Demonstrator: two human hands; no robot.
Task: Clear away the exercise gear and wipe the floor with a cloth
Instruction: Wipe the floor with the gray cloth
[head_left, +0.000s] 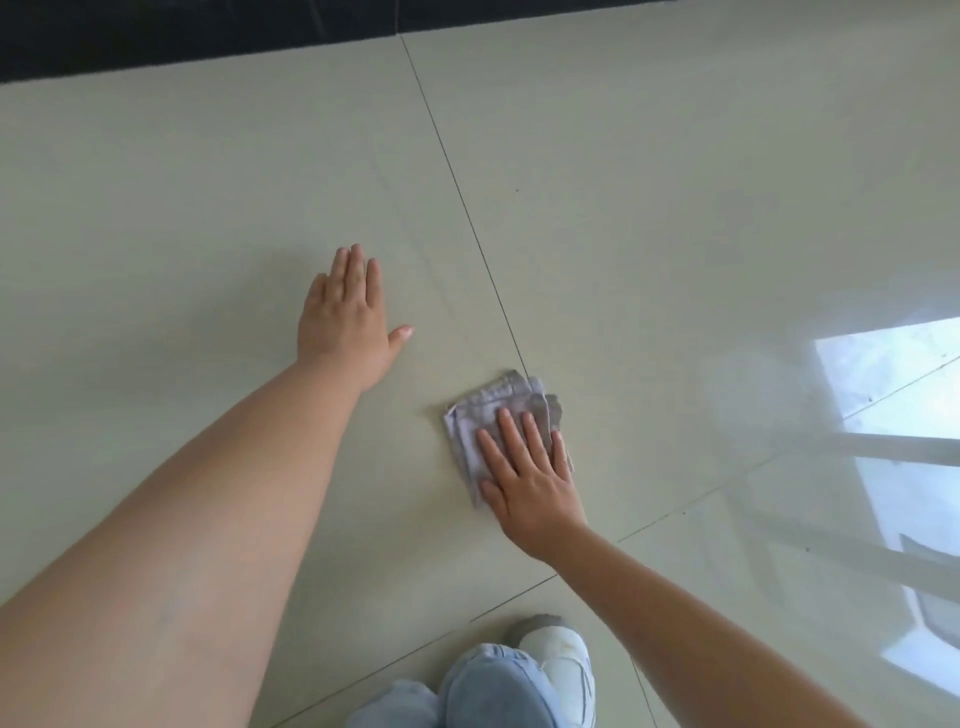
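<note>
A folded grey-lilac cloth (493, 415) lies flat on the pale tiled floor (649, 234), just right of a dark grout line. My right hand (530, 478) presses down on the cloth's near half with fingers spread and flat. My left hand (345, 317) rests palm-down on the bare tile to the left of the cloth, fingers together and thumb out, holding nothing. No exercise gear is in view.
A black strip (197, 36) borders the floor along the far edge. A bright window reflection (893, 431) shines on the tiles at the right. My knee in light jeans (488, 686) and a white shoe (563, 660) are at the bottom centre.
</note>
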